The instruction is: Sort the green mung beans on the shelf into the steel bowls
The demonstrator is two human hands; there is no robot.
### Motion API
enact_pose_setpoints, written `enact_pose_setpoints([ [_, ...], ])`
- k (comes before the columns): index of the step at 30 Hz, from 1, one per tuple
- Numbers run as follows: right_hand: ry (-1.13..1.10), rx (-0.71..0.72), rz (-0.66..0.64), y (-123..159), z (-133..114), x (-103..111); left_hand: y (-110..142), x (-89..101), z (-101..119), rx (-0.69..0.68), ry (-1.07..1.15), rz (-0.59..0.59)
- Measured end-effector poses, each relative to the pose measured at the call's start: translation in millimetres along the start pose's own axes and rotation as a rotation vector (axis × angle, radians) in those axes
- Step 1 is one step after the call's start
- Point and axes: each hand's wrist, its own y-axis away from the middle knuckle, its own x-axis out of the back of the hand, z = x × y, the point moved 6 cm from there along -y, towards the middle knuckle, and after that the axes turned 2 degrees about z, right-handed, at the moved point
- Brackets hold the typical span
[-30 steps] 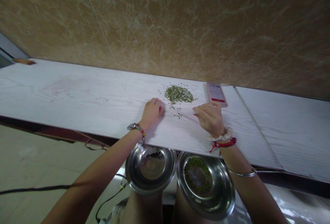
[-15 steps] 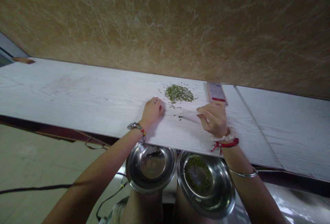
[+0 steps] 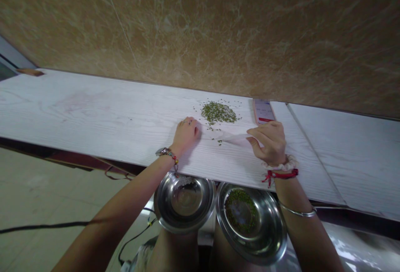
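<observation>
On the white wood-grain tabletop lies a pile of small green beans mixed with white grains (image 3: 215, 112). A few loose beans are scattered at its near side. Just left of these, my left hand (image 3: 186, 133) rests on the surface with its fingers curled in; whatever is inside them is hidden. My right hand (image 3: 269, 142) pinches the end of a thin white sheet (image 3: 236, 138), paper or plastic, which slants down leftward to the table near the loose beans. Beyond that hand lies a phone (image 3: 263, 110) with its screen lit.
Below the table edge, two steel bowls sit at my lap. The left bowl (image 3: 203, 213) holds some white grains; the right bowl (image 3: 275, 230) holds green beans. A brown marbled wall (image 3: 200, 34) rises behind the tabletop (image 3: 93, 117). Cables (image 3: 43, 227) hang at lower left.
My right hand has moved a little to the right, drawing the white sheet's held end with it. My left hand has stayed almost in place.
</observation>
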Motion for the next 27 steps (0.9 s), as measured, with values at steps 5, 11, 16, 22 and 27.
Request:
enact_pose_setpoints([
  [5,-0.003,0.018,0.026,-2.3,-3.1,4.4,-0.5,2.4,1.5,0.009,0.003,-0.027],
  [11,0.038,-0.004,-0.015,-1.1,-2.3,-1.1,0.2,2.4,0.7,0.005,0.016,-0.011],
  [16,0.026,0.014,-0.035,-0.3,-2.9,-1.4,-0.1,2.3,0.9,0.02,0.037,-0.025],
  [22,0.062,0.028,0.029,-1.6,-1.8,5.8,-0.5,4.8,2.8,0.042,0.039,-0.056],
  [27,0.055,-0.008,-0.012,-0.7,2.0,2.5,0.0,1.9,0.6,0.013,0.016,-0.035],
])
